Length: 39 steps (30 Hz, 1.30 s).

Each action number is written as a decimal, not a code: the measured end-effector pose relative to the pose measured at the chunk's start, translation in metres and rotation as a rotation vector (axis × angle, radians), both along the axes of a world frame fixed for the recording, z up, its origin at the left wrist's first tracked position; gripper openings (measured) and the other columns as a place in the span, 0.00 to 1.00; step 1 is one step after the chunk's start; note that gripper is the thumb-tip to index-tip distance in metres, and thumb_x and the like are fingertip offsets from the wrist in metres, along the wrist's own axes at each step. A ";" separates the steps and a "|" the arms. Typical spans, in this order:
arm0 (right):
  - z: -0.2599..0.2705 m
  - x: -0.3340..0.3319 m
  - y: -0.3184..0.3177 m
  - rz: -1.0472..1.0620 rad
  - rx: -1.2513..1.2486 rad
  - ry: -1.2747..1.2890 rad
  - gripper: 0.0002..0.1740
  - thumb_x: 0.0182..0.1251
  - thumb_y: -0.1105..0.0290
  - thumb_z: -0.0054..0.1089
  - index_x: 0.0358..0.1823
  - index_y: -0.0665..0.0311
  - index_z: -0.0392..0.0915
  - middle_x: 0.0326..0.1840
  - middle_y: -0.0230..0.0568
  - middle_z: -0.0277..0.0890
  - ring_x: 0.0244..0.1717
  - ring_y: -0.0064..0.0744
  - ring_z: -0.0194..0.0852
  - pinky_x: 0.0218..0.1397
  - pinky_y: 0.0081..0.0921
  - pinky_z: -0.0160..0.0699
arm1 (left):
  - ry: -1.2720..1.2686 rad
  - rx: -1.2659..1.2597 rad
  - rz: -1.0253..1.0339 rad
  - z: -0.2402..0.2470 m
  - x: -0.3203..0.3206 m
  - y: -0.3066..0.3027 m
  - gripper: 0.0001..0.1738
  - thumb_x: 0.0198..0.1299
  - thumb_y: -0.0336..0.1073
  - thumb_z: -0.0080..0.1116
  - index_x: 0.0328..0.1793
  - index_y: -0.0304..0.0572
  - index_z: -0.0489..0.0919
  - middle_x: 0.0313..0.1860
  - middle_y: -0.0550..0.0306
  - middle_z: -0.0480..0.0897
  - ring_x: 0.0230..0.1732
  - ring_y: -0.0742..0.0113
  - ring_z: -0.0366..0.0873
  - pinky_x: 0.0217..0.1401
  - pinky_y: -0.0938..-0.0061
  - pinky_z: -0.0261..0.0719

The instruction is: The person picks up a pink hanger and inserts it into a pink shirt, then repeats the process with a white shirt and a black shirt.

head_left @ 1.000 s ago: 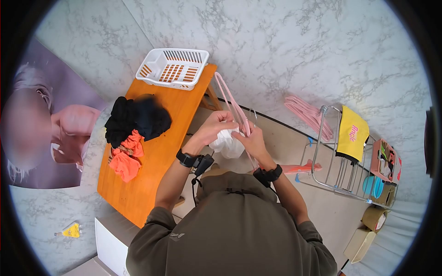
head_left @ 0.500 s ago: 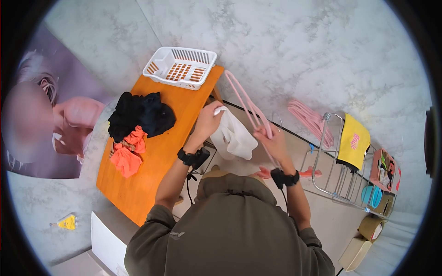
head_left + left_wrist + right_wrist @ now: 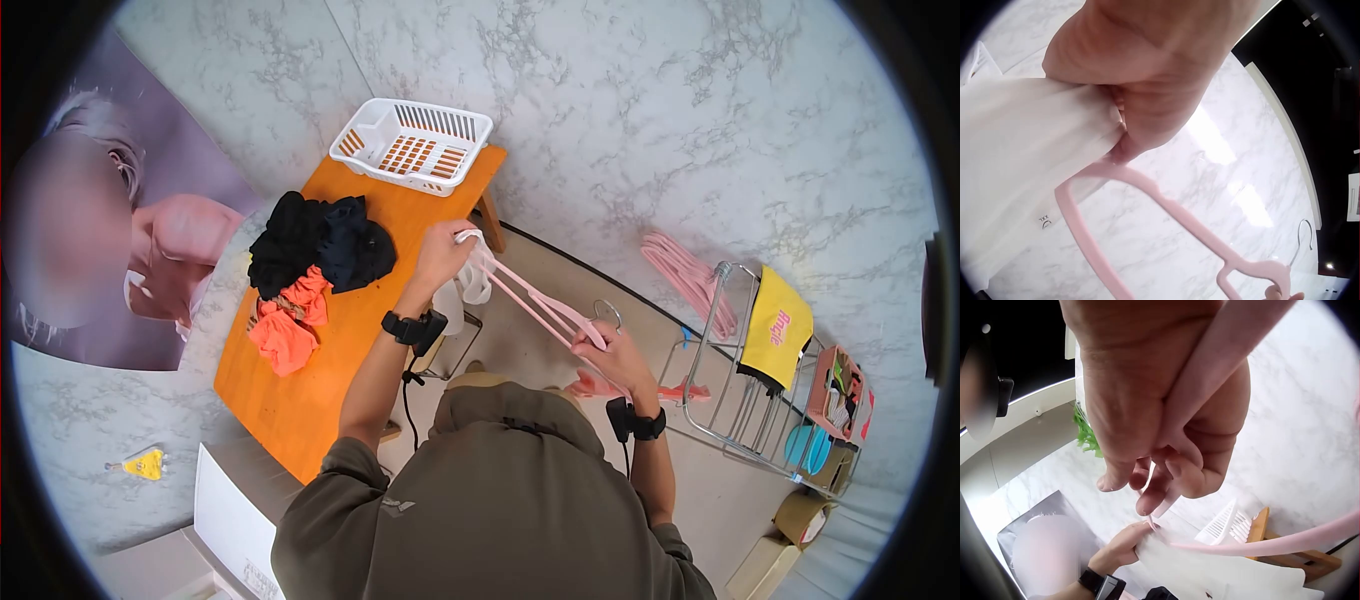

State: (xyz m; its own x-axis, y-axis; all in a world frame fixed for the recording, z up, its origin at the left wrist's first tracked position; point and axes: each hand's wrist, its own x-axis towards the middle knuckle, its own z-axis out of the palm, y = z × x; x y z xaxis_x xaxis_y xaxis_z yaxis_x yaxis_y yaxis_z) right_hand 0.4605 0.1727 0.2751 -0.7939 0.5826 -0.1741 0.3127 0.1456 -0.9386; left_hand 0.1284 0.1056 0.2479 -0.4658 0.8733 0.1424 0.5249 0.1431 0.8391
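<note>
My left hand (image 3: 443, 255) pinches the edge of a white garment (image 3: 476, 284), which hangs down beside the table's edge. Small dark print shows on its cloth (image 3: 1007, 159) in the left wrist view. My right hand (image 3: 615, 358) grips a pink hanger (image 3: 540, 303) near its metal hook, with the long frame slanting up toward the left hand. In the left wrist view, the hanger's rounded end (image 3: 1100, 170) lies right below the left fingers and overlaps the garment's edge. The right fingers (image 3: 1188, 475) curl round the hanger's neck in the right wrist view.
An orange wooden table (image 3: 265, 420) at left bears black and dark blue clothes (image 3: 320, 240), orange clothes (image 3: 285, 335) and a white basket (image 3: 420, 181). At right, a metal rack (image 3: 715, 320) carries a yellow cloth (image 3: 778, 330); pink hangers (image 3: 690, 275) lean behind it.
From a bunch between both hands, the white garment has opened out and hangs from the left hand. The hanger, first raised beside it, has tilted down so its end meets the cloth.
</note>
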 end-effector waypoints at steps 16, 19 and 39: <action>-0.005 -0.032 0.013 0.101 0.114 0.033 0.11 0.60 0.64 0.65 0.35 0.66 0.79 0.23 0.43 0.75 0.24 0.31 0.65 0.33 0.30 0.69 | 0.120 0.028 -0.364 0.032 0.064 -0.011 0.05 0.53 0.32 0.60 0.32 0.38 0.81 0.30 0.48 0.75 0.34 0.45 0.76 0.36 0.59 0.72; -0.006 -0.041 0.010 0.131 0.166 0.025 0.12 0.60 0.64 0.65 0.35 0.66 0.79 0.24 0.42 0.76 0.24 0.32 0.65 0.33 0.29 0.69 | 0.151 0.063 -0.320 0.029 0.089 -0.012 0.06 0.55 0.32 0.59 0.35 0.38 0.81 0.31 0.47 0.74 0.34 0.44 0.75 0.36 0.58 0.72; -0.002 -0.027 0.018 0.185 0.077 0.007 0.11 0.57 0.66 0.70 0.34 0.66 0.80 0.21 0.33 0.72 0.23 0.22 0.60 0.29 0.23 0.64 | 0.370 -0.013 -0.565 0.026 0.080 -0.028 0.06 0.57 0.35 0.57 0.34 0.40 0.76 0.33 0.48 0.79 0.39 0.45 0.76 0.40 0.57 0.71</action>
